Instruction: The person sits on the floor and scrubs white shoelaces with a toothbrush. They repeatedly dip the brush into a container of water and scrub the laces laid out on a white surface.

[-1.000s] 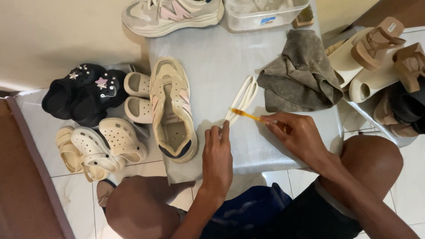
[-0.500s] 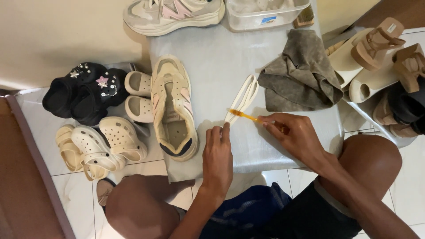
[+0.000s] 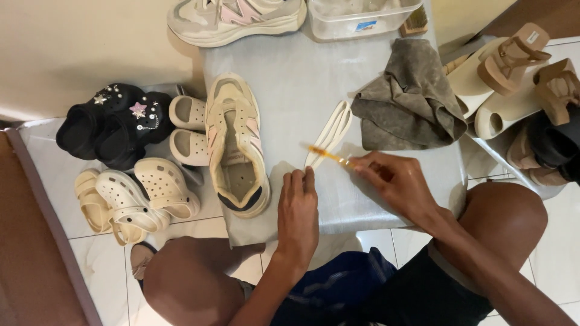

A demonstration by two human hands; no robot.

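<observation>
Right now your right hand (image 3: 402, 184) is pinched shut on a thin orange-yellow brush (image 3: 329, 156), its handle gripped between thumb and fingers and its far end resting across the cream insole (image 3: 329, 135). Your left hand (image 3: 298, 208) lies flat with the fingers together, fingertips pressed down just below the insole's near end; it pins rather than grips, and holds nothing.

The insole lies on the grey sheet (image 3: 290, 78) covering the low bench, between the laceless cream sneaker (image 3: 237, 145) to its left and the crumpled grey cloth (image 3: 408, 99) to its right. Its long axis runs on a diagonal: the near end points toward your left hand, the far end up and to the right toward the cloth. It seems to stand partly on edge, so you see it narrow, though how far it is tilted is hard to tell. The brush crosses it almost at right angles, near its lower half.

As a judgement, you are in the middle of things: the insole is out of the sneaker and under the brush, the sneaker sits open and empty beside it, and the second sneaker (image 3: 235, 15), beyond the insole at the sheet's far edge, looks untouched.
</observation>
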